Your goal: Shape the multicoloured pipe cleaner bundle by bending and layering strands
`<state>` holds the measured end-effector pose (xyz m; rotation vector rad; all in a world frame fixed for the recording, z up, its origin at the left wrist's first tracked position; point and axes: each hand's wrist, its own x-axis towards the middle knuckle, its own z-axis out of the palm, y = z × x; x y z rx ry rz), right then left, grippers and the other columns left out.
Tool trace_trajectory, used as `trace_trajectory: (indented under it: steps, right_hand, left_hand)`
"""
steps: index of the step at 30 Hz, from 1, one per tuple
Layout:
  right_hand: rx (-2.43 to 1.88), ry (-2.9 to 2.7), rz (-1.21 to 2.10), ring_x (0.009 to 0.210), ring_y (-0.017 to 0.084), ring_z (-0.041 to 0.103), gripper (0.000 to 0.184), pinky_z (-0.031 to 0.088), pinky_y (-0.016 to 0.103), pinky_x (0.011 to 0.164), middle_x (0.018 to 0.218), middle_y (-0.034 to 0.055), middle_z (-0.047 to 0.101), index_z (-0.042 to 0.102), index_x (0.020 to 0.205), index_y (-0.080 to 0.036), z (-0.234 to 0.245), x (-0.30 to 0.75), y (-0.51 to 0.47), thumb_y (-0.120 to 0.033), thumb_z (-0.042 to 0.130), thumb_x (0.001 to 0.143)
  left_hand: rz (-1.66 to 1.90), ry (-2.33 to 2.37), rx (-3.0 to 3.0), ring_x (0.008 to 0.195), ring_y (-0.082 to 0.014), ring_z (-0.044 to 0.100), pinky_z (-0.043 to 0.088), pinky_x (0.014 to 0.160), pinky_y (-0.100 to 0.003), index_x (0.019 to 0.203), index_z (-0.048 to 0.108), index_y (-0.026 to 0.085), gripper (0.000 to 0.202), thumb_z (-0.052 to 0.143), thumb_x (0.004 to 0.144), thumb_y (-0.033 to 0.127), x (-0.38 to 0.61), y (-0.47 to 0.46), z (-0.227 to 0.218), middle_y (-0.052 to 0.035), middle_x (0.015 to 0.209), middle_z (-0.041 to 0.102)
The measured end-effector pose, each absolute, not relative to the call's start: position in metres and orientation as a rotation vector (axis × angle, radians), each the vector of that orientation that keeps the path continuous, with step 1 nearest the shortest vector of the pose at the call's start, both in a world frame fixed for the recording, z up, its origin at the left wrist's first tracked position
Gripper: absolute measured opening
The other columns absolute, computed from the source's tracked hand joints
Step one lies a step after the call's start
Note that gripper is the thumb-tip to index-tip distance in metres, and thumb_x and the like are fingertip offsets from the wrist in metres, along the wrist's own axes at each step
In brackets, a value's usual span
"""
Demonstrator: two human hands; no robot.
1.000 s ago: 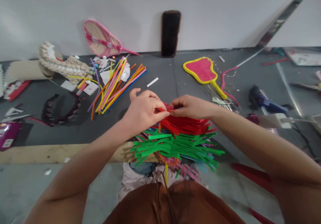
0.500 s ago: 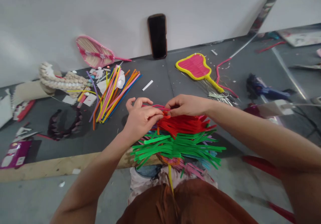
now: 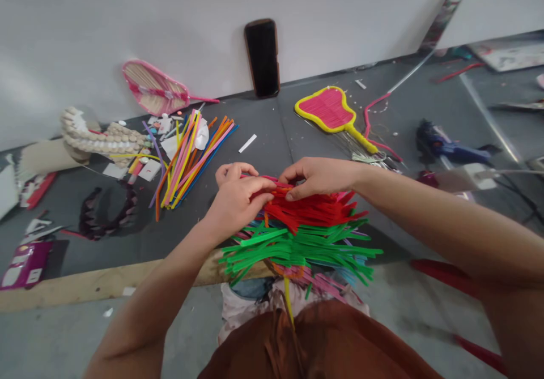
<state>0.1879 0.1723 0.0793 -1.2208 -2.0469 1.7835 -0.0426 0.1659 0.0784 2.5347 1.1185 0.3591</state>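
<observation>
Since half a second ago my left hand (image 3: 238,195) has slid its thumb and fingers further over the red strips (image 3: 317,209), and my right hand (image 3: 318,176) has flattened from a tight pinch to fingertips laid on the same layer; the two hands now nearly touch at the top of the bundle. The left hand is grasping the near-left end of the red strips, thumb on top and the other fingers curled around. The right hand's fingers curl down onto the red strips with the thumb hidden under the palm, so I cannot tell whether it is gripping or only pressing. The red strips lie stacked on a fringe of green strips (image 3: 297,247), with pink and blue ends showing beneath, and the whole bundle sits at the near edge of the grey counter (image 3: 263,158), overhanging it above my lap. To the left, well apart from my hands, a loose pile of coloured sticks (image 3: 193,149) fans out, with a small white slip (image 3: 247,143) just beside it. Further back a pink fan with a yellow rim (image 3: 329,109) lies flat, a dark phone (image 3: 262,56) leans upright against the wall, and another pink-edged fan (image 3: 155,87) leans there too. A blue glue gun (image 3: 450,149) lies off to the right.
</observation>
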Motion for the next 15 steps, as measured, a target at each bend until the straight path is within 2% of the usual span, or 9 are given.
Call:
trace_trajectory:
  steps: [6,10,15]
  right_hand:
    - [-1.236,-1.966,1.886,0.062,0.011,0.052,0.030,0.036,0.025,0.059,0.075,-0.0036,0.066,0.071,0.093,-0.020,0.079,0.186,0.173,-0.043,0.071,0.074]
    - [-1.204,-1.950,1.910,0.066,0.012,0.054,0.031,0.037,0.025,0.060,0.078,-0.0029,0.068,0.071,0.094,-0.020,0.076,0.187,0.174,-0.041,0.073,0.072]
    - [-1.214,-1.961,1.880,0.059,0.009,0.047,0.029,0.032,0.025,0.055,0.071,-0.0050,0.062,0.069,0.091,-0.020,0.073,0.189,0.173,-0.044,0.071,0.075]
  left_hand:
    - [0.257,0.990,2.555,0.106,-0.0242,0.052,0.032,0.100,-0.046,0.105,0.076,0.030,0.022,0.059,0.092,0.034,-0.048,0.181,0.084,-0.0048,0.098,0.066]
    - [0.284,0.899,2.687,0.102,-0.0245,0.052,0.028,0.100,-0.048,0.099,0.076,0.027,0.026,0.053,0.096,0.038,-0.043,0.184,0.082,-0.0058,0.094,0.069]
    - [0.340,0.871,2.790,0.101,-0.0253,0.053,0.025,0.101,-0.051,0.093,0.073,0.023,0.029,0.044,0.099,0.027,-0.038,0.179,0.074,-0.0064,0.088,0.071]
